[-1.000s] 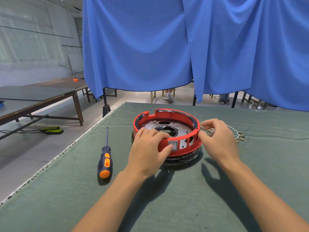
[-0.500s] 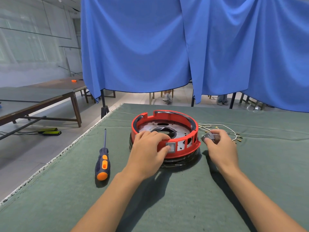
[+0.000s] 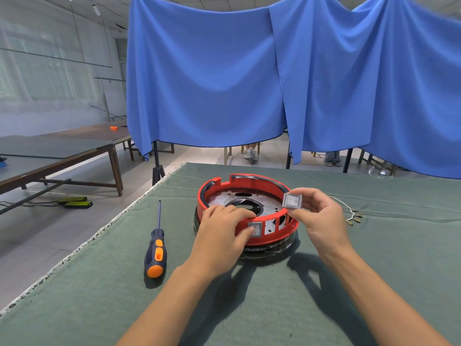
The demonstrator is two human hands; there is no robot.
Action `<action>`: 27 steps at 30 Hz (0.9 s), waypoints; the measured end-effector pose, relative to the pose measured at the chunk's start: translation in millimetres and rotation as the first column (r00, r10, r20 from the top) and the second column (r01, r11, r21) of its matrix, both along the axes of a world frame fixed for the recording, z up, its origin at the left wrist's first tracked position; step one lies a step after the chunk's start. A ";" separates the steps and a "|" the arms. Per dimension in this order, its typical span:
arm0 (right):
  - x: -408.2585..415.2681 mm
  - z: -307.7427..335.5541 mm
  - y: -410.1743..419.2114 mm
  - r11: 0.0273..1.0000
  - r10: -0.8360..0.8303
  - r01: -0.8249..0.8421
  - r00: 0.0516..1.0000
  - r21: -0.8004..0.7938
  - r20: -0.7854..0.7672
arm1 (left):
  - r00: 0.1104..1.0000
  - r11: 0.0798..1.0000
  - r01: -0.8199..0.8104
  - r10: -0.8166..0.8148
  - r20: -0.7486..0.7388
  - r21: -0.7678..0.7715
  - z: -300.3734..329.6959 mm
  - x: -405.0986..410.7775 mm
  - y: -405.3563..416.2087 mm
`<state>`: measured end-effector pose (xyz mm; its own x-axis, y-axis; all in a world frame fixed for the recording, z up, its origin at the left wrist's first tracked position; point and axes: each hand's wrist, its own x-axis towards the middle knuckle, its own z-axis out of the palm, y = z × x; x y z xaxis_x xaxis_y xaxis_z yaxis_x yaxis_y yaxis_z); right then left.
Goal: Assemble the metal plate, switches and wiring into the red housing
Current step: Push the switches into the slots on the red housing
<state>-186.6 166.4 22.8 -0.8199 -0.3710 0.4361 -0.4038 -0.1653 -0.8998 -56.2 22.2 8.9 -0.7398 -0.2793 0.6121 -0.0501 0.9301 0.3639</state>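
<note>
The round red housing (image 3: pixel 249 182) sits on a black ring on the green table, with the perforated metal plate (image 3: pixel 232 197) inside it. One grey rocker switch (image 3: pixel 255 229) is seated in the housing's front wall. My left hand (image 3: pixel 222 236) grips the front rim, thumb beside that seated switch. My right hand (image 3: pixel 319 216) pinches a second grey switch (image 3: pixel 291 201) just above the housing's right rim. Loose wiring (image 3: pixel 351 216) with small terminals lies on the cloth to the right.
An orange and navy screwdriver (image 3: pixel 156 248) lies left of the housing, tip pointing away. The table's left edge (image 3: pixel 104 233) drops to the floor. Blue curtains (image 3: pixel 249 83) hang behind the table; wooden tables stand at the far left.
My right hand picked a grey switch up from the cloth beside the wiring and lifted it above the housing's right rim. My left hand stayed on the front rim.
</note>
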 end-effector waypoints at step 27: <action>18.9 8.0 -1.2 0.995 0.017 -0.005 0.992 0.097 -0.126 | 1.000 1.000 -0.026 0.026 -0.003 0.009 0.9 0.4 -9.9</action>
